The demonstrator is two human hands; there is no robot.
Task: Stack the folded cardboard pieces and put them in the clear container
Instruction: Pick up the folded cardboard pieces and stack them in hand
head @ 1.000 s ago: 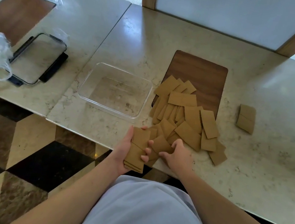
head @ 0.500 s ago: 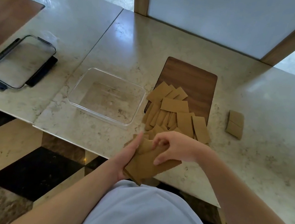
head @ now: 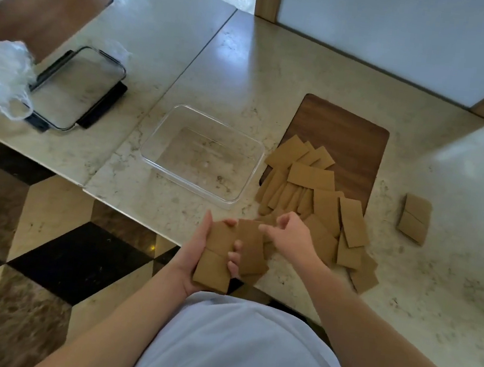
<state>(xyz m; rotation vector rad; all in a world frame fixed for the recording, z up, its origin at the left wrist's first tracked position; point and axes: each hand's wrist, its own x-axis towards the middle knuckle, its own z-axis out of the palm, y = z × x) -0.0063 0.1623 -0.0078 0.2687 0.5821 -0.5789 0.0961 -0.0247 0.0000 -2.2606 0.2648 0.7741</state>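
Several flat brown folded cardboard pieces [head: 311, 176] lie in a loose pile, partly on a dark wooden board [head: 350, 132]. One more folded piece [head: 414, 218] lies apart on the right. The clear container [head: 146, 158] stands with nothing in it, left of the pile. At the table's near edge my left hand [head: 192, 256] grips a small stack of pieces [head: 214, 263] from its left side, fingers curled over the stack. My right hand [head: 288, 239] pinches the top corner of a tilted piece [head: 253, 245] that leans against the stack.
On the left table a clear lid with black clips [head: 75, 89] lies beside a crumpled plastic bag [head: 1, 74]. A second wooden inlay [head: 42, 9] is behind them. The marble table's front edge [head: 138, 219] drops to a checkered floor.
My right hand took a piece from the pile and brought it onto the stack in my left hand. It has since drawn back to that piece's top corner, and the stack has grown.
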